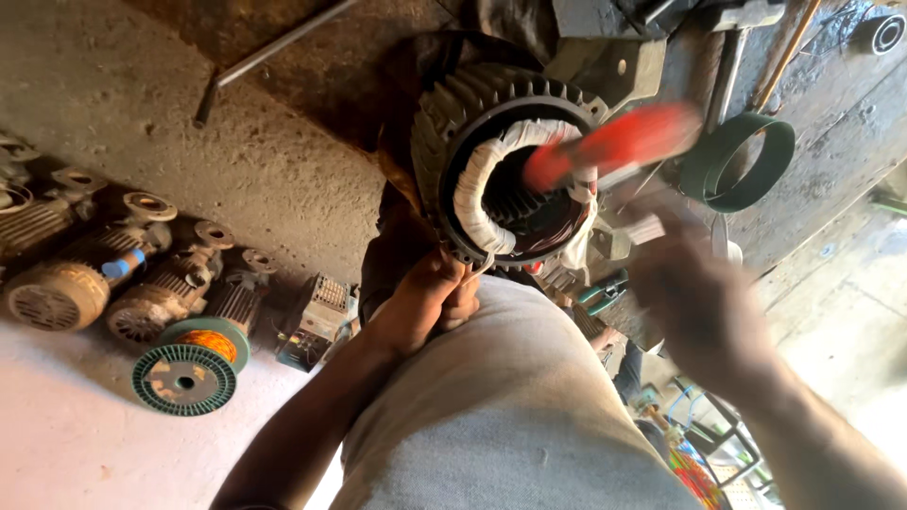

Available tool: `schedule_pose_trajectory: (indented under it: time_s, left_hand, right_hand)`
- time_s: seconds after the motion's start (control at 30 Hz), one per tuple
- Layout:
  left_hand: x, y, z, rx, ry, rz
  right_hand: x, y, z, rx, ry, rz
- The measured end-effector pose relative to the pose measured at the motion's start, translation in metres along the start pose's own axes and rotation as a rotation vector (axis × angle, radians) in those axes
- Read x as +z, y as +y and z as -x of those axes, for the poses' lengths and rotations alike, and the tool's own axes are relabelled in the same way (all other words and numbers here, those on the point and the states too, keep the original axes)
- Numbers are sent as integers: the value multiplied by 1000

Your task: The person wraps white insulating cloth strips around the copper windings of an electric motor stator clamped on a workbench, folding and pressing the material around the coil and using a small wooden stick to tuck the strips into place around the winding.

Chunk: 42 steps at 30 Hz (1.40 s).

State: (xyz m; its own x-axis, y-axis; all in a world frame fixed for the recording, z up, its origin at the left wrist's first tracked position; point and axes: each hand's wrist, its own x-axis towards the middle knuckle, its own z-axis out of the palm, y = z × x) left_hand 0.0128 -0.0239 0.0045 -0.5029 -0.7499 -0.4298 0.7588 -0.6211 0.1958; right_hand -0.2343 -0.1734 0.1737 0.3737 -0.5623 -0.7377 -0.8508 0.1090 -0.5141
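The finned motor stator [501,161], with white-wrapped copper windings in its bore, rests against the person's grey-clad lap. Left of the stator on the floor lie several old pump motors [104,274] and a green wire spool [189,368]; right of it lies a green ring [737,161]. The right hand [699,302], blurred, has its grip closed on an orange-handled tool [614,142] across the stator's face. The left hand [425,302] pinches the stator's lower rim.

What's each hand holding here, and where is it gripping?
Left hand grips the motor stator at its lower rim. Right hand, blurred, holds the orange-handled tool; where cannot be told.
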Motion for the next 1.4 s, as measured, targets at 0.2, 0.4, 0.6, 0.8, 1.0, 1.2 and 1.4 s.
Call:
schedule_pose_trajectory:
  time_s: [0.2, 0.4, 0.6, 0.8, 1.0, 1.2, 1.4]
  left_hand:
    - [3, 2, 0, 24, -20, 12]
    - [1, 5, -1, 4, -44, -32]
    - [2, 4, -1, -29, 3, 13]
    - [3, -3, 0, 0, 30, 40]
    - [9, -10, 0, 11, 131, 16]
    - [17, -21, 2, 113, 176, -45]
    - [22, -27, -4, 133, 256, -57]
  right_hand:
    - [-16, -60, 1, -173, 181, 2]
    - [0, -63, -25, 23, -70, 201]
    - [-1, -16, -13, -125, -19, 91]
    - [7, 10, -1, -465, 192, 151]
    - [11, 66, -53, -271, 768, 92]
    - [25, 90, -99, -139, 785, 370]
    - [48, 77, -62, -506, 441, -544]
